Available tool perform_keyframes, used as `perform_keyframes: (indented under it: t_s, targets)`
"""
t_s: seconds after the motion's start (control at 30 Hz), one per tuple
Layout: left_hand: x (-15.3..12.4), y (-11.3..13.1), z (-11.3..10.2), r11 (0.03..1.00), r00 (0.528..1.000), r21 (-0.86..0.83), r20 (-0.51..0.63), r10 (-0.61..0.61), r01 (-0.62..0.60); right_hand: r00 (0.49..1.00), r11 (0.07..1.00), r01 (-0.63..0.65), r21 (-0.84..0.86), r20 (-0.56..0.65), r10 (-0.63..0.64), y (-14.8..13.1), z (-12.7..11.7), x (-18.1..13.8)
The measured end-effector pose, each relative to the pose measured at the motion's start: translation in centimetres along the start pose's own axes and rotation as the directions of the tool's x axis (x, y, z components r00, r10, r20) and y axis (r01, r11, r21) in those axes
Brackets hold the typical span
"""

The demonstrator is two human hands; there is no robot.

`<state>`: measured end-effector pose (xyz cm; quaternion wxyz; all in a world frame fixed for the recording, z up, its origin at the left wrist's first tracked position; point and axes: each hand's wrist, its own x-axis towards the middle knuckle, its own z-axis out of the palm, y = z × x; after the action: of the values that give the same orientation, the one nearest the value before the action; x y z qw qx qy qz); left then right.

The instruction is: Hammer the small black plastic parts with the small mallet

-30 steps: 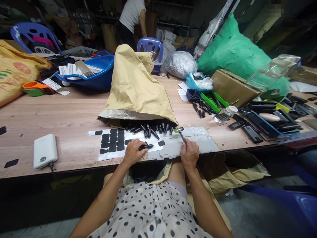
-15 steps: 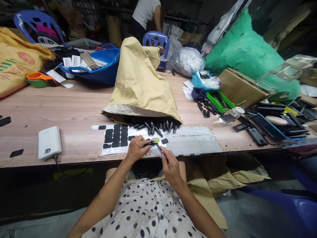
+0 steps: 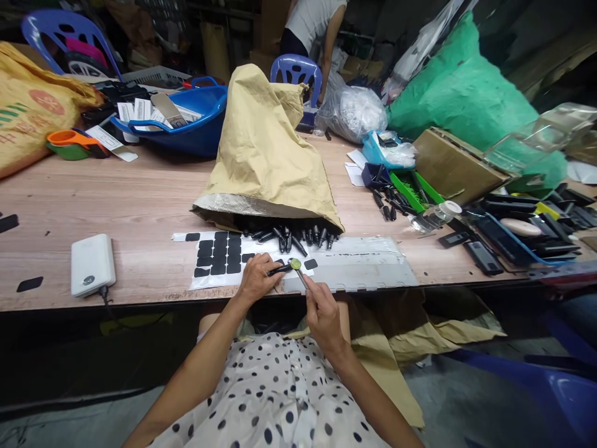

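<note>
My left hand [image 3: 258, 278] rests at the table's front edge, its fingers closed around a slim black tube-like part [image 3: 278, 270] that points to the right. In my right hand [image 3: 323, 313] is a thin metal tool [image 3: 301, 277] with a round yellow-green head. That head is at the right end of the black part; whether they touch I cannot tell. Beneath lies a white sheet of black rounded stickers [image 3: 219, 254], beside a grey plastic strip [image 3: 359, 274]. Just beyond my hands, several black tube-like parts [image 3: 288, 240] spill from the mouth of a tan sack [image 3: 265, 155].
A white power bank [image 3: 92, 266] with a cable lies left. Behind are a blue basin [image 3: 198, 127] and a yellow woven bag [image 3: 32, 118]. To the right stand a green tray [image 3: 413, 190], a clear bottle [image 3: 436, 216] and black parts. A co-worker [image 3: 317, 25] bends beyond the table.
The tool's round head has shifted slightly, and the black part in my left hand shows more clearly. The co-worker has moved right, with an arm reaching lower.
</note>
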<state>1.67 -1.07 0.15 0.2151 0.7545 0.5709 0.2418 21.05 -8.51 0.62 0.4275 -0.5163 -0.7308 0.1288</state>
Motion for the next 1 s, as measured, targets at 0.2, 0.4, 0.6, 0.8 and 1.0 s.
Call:
perform_keyframes:
  t_s: [0.2,0.4,0.6,0.8,1.0]
  targets:
    - [0.0,0.1,-0.1,1.000,1.000,-0.003,-0.004,-0.007,0.007,1.000,1.000,-0.022,-0.002,0.006,0.022,0.2,0.2,-0.3]
    - [0.0,0.2,-0.2,1.000,1.000,-0.010,0.002,-0.022,0.022,0.987,0.974,-0.135,-0.181,-0.107,0.117,2.0,-1.6,0.8]
    - [-0.1,0.1,-0.3,1.000,1.000,0.000,-0.010,0.016,-0.016,0.978,0.809,-0.208,-0.550,-0.141,0.155,6.3,-3.8,2.4]
    - [-0.3,0.0,-0.4,0.999,0.999,0.017,-0.005,0.032,-0.032,0.973,0.768,-0.227,-0.599,-0.182,0.145,7.5,-2.8,2.5]
    - [-0.7,-0.1,-0.7,0.986,0.986,-0.054,-0.064,0.153,-0.156,0.976,0.752,-0.208,-0.625,-0.187,0.113,7.2,-2.4,2.3]
